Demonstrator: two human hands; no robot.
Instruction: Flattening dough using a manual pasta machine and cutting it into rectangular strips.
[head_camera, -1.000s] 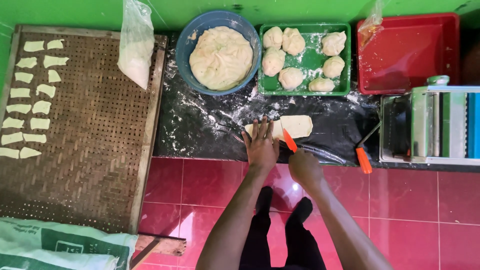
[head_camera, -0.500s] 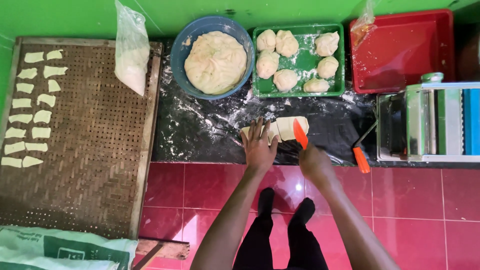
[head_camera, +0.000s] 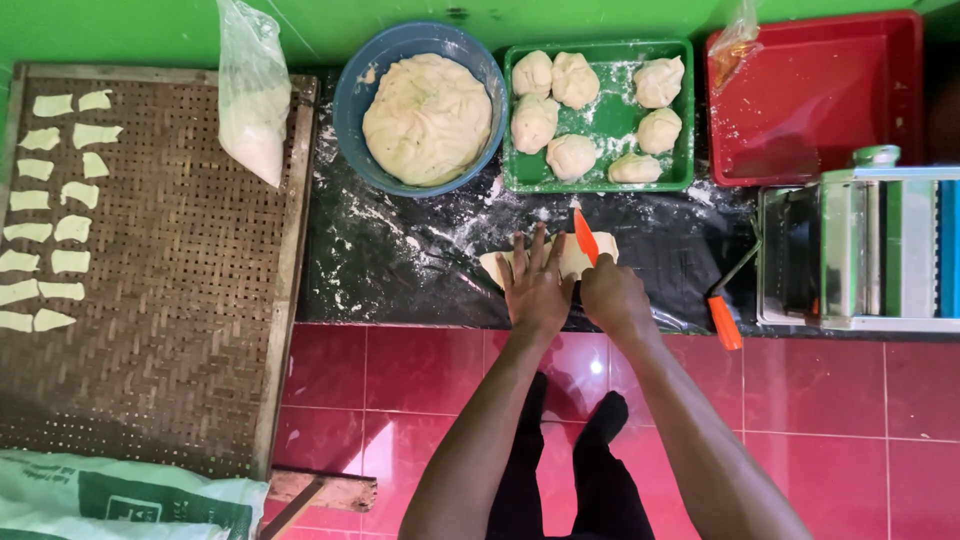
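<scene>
Your left hand (head_camera: 537, 285) is pressing flat, fingers spread wide, on a pale strip of dough (head_camera: 560, 258) that is lying near the front edge of the black floured mat (head_camera: 400, 260), about midway along it. Your right hand (head_camera: 612, 297) is closing around an orange knife (head_camera: 585, 237), its blade standing over the strip's right part, just beside your left fingers. Along the mat's back edge are sitting a blue bowl of dough (head_camera: 425, 110), a green tray of dough balls (head_camera: 598, 115) and a red tray (head_camera: 815, 95). A metal dough roller (head_camera: 865, 250) is crowding the right end, its orange-handled crank (head_camera: 722, 310) reaching toward your right wrist. Bare floured mat is lying open left of the strip. A woven tray (head_camera: 180, 270) with cut pieces (head_camera: 55, 210) along its far left edge is butting the mat's left edge, a plastic bag of flour (head_camera: 250, 100) resting on its back right corner.
</scene>
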